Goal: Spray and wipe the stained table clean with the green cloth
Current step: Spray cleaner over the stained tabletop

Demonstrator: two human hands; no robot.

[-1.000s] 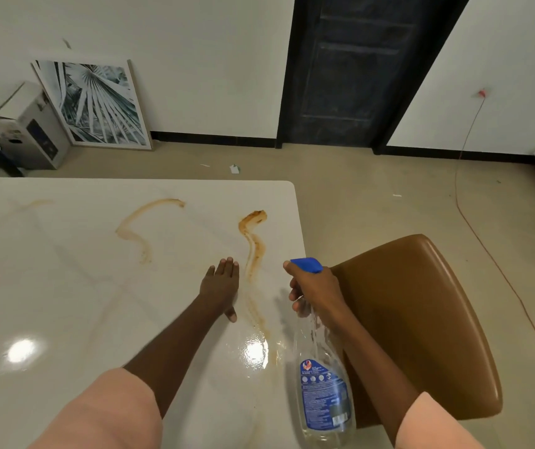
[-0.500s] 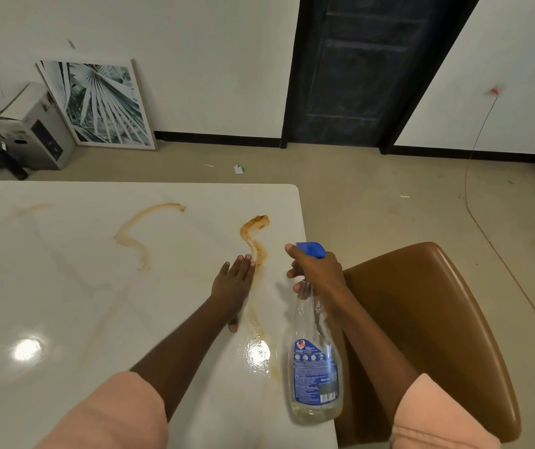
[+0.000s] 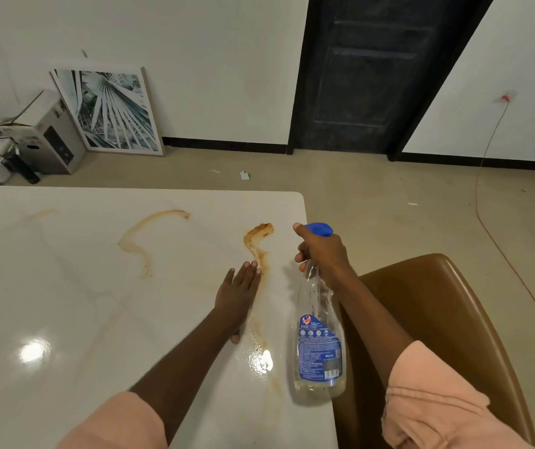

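Table [image 3: 65,303], white and glossy with faint marbling, carries 2 clear brown stains. One stain [image 3: 257,241] is a thick squiggle close to the table's far right corner, trailing toward the near edge in a thin streak that ends at a wet, shiny patch [image 3: 261,359]. The other stain [image 3: 144,236] is a paler S-shaped curve further from that corner, toward the table's middle.

The left hand [image 3: 238,294] lies flat on the table, palm down, fingers stretched out and close together, holding nothing; its fingertips touch the edge of the thick squiggle's streak. The right hand [image 3: 322,254] is wrapped tight around the neck of a clear spray bottle [image 3: 319,345], with the index finger laid forward over the blue trigger head [image 3: 319,229]. The bottle hangs tilted above the table's right edge, nozzle end toward the far corner, its blue label facing up and a little pale liquid pooled in its base.

Both forearms are bare below pink sleeves [image 3: 434,403]. A brown padded chair [image 3: 453,319] stands just beside the table's right edge, under the right arm.

No green cloth shows anywhere on the table.
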